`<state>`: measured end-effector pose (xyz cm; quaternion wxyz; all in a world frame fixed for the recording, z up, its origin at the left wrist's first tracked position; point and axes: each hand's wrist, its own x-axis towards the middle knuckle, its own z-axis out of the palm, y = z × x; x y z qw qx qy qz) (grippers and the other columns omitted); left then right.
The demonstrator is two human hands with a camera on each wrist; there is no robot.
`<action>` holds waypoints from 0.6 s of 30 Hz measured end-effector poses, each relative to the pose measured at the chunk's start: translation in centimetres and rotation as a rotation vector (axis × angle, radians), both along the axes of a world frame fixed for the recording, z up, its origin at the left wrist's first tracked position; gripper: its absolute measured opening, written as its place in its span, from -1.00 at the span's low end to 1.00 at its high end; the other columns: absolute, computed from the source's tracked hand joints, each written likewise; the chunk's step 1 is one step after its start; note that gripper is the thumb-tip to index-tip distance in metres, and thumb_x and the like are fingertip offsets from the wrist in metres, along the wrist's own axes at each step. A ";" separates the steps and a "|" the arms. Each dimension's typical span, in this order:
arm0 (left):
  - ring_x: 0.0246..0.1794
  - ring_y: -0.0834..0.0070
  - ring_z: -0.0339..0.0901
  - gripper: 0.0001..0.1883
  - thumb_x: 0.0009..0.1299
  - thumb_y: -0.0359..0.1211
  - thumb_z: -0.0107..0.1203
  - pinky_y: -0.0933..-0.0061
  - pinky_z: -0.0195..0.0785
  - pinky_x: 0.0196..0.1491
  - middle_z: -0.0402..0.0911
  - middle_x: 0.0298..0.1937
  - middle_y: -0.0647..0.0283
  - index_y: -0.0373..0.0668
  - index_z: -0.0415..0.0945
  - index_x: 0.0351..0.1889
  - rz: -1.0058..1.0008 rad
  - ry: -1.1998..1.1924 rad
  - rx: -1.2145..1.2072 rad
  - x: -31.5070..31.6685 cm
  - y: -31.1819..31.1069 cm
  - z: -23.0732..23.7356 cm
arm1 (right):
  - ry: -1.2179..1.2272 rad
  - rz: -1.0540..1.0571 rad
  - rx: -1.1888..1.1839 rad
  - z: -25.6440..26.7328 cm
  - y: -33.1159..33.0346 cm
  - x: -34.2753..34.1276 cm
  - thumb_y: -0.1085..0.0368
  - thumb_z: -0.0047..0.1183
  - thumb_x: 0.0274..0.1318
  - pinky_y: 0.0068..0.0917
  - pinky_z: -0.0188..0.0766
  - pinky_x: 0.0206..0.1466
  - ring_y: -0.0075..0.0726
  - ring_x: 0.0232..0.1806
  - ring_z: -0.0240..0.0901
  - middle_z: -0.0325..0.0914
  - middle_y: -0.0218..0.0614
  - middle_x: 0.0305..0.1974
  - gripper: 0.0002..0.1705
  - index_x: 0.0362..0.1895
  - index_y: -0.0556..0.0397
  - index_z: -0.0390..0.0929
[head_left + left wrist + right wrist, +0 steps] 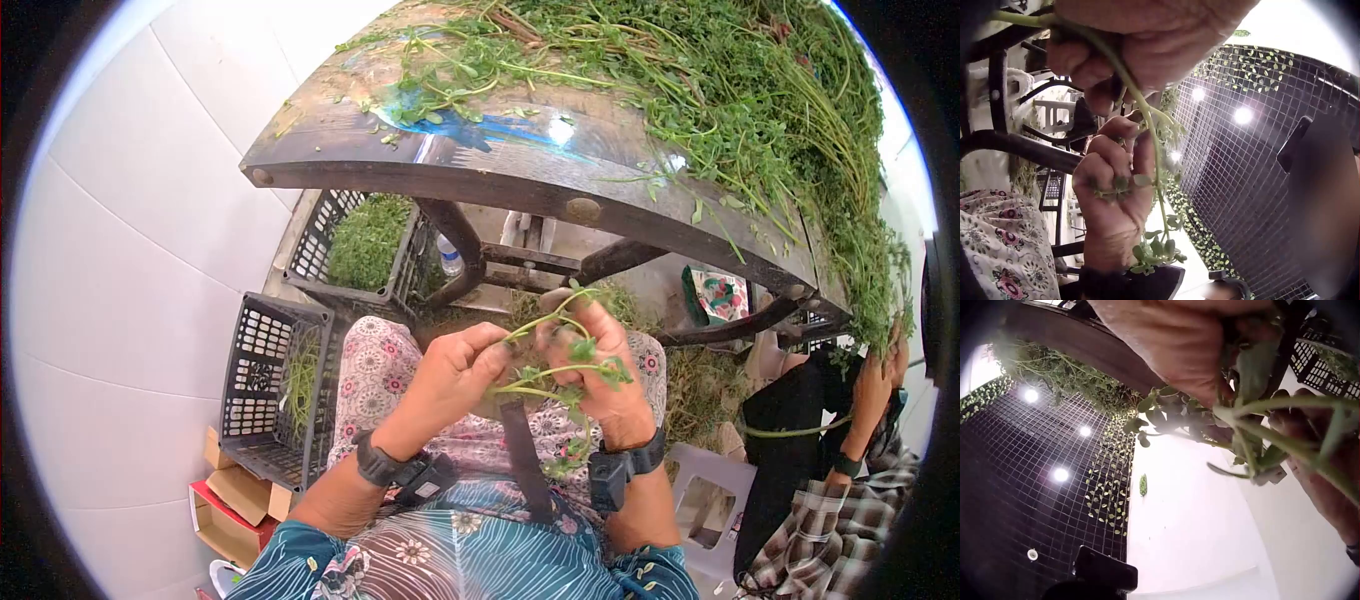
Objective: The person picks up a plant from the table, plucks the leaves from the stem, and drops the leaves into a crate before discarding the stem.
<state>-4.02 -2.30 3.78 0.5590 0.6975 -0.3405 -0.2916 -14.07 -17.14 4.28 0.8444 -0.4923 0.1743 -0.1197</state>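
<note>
Over the lap, the left hand (452, 382) pinches a branching green leafy stem (525, 330) between thumb and fingers. Facing it, the right hand (606, 385) has its curled fingers around the stem's leafy side, and small rounded leaves stick out past the fingers and hang below. In the left wrist view the stem (1154, 147) runs long and thin past both hands, ending in a tuft of plump oval leaves (1157, 253). Seen from the right wrist, the stem (1297, 403) forks close to the camera, beside the right hand's palm (1166, 344).
A dark-edged table (400, 178) ahead bears a big heap of greens (700, 80). To the left stand a black crate (270, 385) with a few stems and another holding chopped-looking greens (370, 240). Another person's arm (868, 405) reaches into greens at right, near a pale plastic stool (715, 470).
</note>
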 end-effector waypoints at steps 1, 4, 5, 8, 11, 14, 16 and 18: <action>-0.54 0.70 0.31 -0.82 0.34 -0.34 -0.06 0.60 0.23 -0.44 0.41 -0.58 0.37 -0.29 0.45 -0.31 -0.006 0.009 -0.001 0.0 0.0 -0.2 | -0.005 -0.033 0.021 0.0 0.0 0.0 0.39 0.03 0.03 -0.78 -0.07 -0.68 -0.76 -0.70 0.05 0.44 -0.41 -0.41 -0.62 0.00 0.04 0.36; -0.56 0.68 0.31 -0.82 0.33 -0.34 -0.05 0.59 0.22 -0.44 0.40 -0.60 0.36 -0.28 0.46 -0.31 -0.011 0.015 -0.007 0.2 0.1 -0.8 | -0.042 -0.070 0.110 -0.3 -1.3 -0.4 0.40 0.00 0.05 -0.78 -0.06 -0.70 -0.76 -0.71 0.05 0.44 -0.40 -0.42 -0.62 0.01 0.06 0.35; -0.56 0.67 0.31 -0.82 0.33 -0.33 -0.05 0.59 0.22 -0.45 0.40 -0.60 0.35 -0.28 0.46 -0.32 -0.003 0.002 -0.009 0.2 0.1 -0.8 | -0.028 -0.124 0.067 -0.1 -1.6 -0.4 0.40 -0.01 0.06 -0.78 -0.06 -0.70 -0.76 -0.71 0.05 0.44 -0.40 -0.42 -0.63 0.01 0.06 0.35; -0.57 0.65 0.31 -0.81 0.32 -0.33 -0.05 0.57 0.22 -0.46 0.39 -0.62 0.32 -0.28 0.46 -0.32 0.021 -0.062 0.000 0.5 0.3 -0.7 | 0.019 -0.392 -0.106 -0.5 -2.7 -0.6 0.43 -0.02 0.05 -0.79 -0.02 -0.67 -0.76 -0.68 0.09 0.47 -0.44 -0.42 -0.63 0.01 0.10 0.37; -0.58 0.63 0.32 -0.81 0.32 -0.33 -0.05 0.56 0.22 -0.46 0.39 -0.62 0.30 -0.28 0.47 -0.30 0.036 -0.123 0.030 0.8 0.5 -0.4 | -0.022 -0.531 -0.225 0.4 -4.4 -1.4 0.42 -0.05 0.06 -0.78 0.02 -0.63 -0.78 -0.65 0.10 0.48 -0.43 -0.41 -0.65 0.00 0.14 0.39; -0.57 0.62 0.34 -0.81 0.31 -0.35 -0.04 0.56 0.23 -0.45 0.41 -0.61 0.28 -0.28 0.48 -0.27 0.027 -0.125 0.040 0.9 0.4 -0.4 | 0.017 -0.398 -0.495 2.4 -4.0 -1.8 0.40 -0.06 0.08 -0.66 0.29 -0.28 -0.65 -0.37 0.34 0.52 -0.42 -0.33 -0.74 -0.12 0.18 0.48; -0.57 0.61 0.36 -0.82 0.30 -0.37 -0.04 0.56 0.25 -0.44 0.42 -0.59 0.27 -0.28 0.48 -0.26 0.018 -0.125 0.044 0.8 0.4 -0.2 | 0.109 -0.257 -0.716 2.9 -3.7 -1.7 0.37 -0.02 0.03 -0.51 0.32 -0.04 -0.43 -0.16 0.43 0.54 -0.37 -0.25 -0.78 -0.21 0.18 0.52; -0.56 0.60 0.37 -0.83 0.29 -0.39 -0.03 0.55 0.27 -0.42 0.44 -0.58 0.25 -0.29 0.48 -0.25 0.015 -0.143 0.050 0.7 0.4 0.4 | 0.089 -0.148 -0.909 2.6 -3.6 -1.4 0.37 0.00 -0.02 -0.48 0.32 -0.04 -0.36 -0.16 0.44 0.54 -0.30 -0.24 -0.74 -0.19 0.18 0.51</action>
